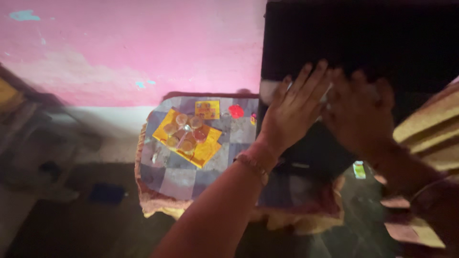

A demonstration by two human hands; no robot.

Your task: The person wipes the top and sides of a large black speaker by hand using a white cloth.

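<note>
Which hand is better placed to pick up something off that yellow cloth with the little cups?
Probably the left hand. Both hands rest on the dark box, but the left is on the side nearer the yellow cloth and its small cups; the right hand lies farther away.

Big black flat screen (382,43), dark and unlit, upright at table's back right; both hands flat against its lower face.

Small square yellow packet (207,109) with red print, flat on checked cloth, left of left hand (291,112).

Small green-and-white label or packet (359,169) below right hand (358,117), low beside screen; blurred, kind unclear.
</note>
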